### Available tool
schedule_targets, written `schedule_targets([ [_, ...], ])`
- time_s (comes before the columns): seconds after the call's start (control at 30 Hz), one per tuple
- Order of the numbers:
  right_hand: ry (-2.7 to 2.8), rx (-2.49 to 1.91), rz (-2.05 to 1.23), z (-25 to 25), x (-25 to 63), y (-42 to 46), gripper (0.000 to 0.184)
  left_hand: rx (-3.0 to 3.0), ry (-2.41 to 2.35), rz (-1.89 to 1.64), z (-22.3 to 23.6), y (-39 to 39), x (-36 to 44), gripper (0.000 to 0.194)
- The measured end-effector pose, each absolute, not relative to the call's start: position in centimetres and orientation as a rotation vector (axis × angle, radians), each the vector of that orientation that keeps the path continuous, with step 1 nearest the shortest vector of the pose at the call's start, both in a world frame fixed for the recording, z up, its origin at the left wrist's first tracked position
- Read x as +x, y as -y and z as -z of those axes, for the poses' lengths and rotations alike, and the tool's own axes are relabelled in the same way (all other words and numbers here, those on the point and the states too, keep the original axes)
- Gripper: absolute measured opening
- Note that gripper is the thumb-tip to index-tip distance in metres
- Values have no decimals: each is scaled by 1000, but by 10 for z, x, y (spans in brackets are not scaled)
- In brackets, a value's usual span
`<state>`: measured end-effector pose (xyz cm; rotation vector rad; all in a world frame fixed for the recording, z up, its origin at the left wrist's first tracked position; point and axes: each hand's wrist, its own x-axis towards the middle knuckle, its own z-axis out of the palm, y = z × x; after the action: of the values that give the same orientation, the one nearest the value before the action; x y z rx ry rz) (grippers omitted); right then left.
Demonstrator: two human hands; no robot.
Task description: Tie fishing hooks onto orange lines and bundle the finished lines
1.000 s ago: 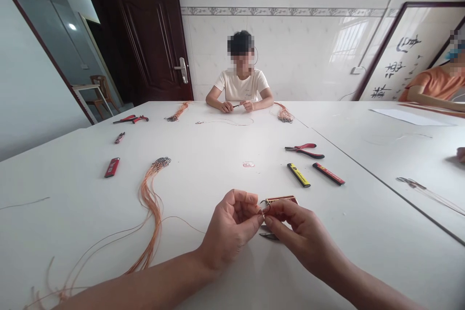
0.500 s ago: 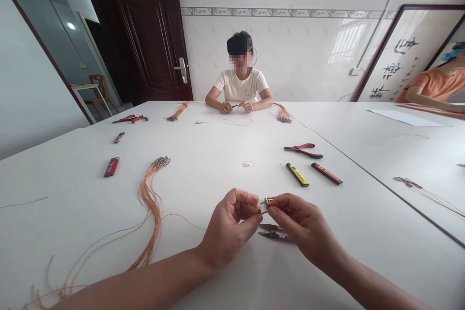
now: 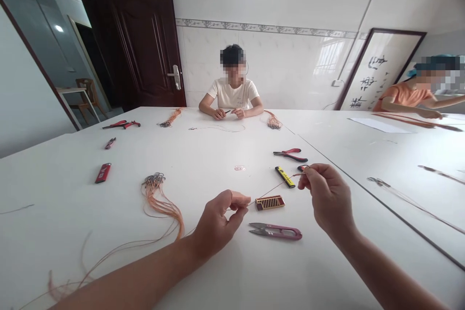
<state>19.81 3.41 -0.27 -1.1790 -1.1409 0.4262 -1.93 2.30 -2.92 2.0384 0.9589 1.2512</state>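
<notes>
My left hand [image 3: 220, 220] is closed in a pinch on a thin orange line [image 3: 269, 189] above the white table [image 3: 203, 155]. That line runs taut up and to the right into my right hand [image 3: 327, 198], which pinches its other end near a small hook. Below the line lie a small brown box of hooks [image 3: 269, 202] and purple thread snips [image 3: 276, 231]. A bundle of orange lines with hooks [image 3: 160, 198] trails off to the left of my left hand.
Red pliers [image 3: 290, 155], a yellow lighter [image 3: 284, 177], a red lighter [image 3: 102, 173] and more pliers [image 3: 121, 125] lie about the table. A person in a white shirt [image 3: 232, 94] sits opposite; another in orange [image 3: 403, 99] works at the right.
My hands, pinched together a second ago, have drawn apart. The right hand moved up and right, pulling the line taut. The box and snips came into full view.
</notes>
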Motion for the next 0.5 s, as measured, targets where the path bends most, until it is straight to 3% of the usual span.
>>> schedule_targets([
  [0.33, 1112, -1183, -522, 23, 196, -46, 11, 2164, -1313, -361, -25, -49, -57, 30],
  [0.5, 1138, -1247, -483, 20, 194, -39, 12, 2127, -1883, -221, -8, -74, -109, 48],
])
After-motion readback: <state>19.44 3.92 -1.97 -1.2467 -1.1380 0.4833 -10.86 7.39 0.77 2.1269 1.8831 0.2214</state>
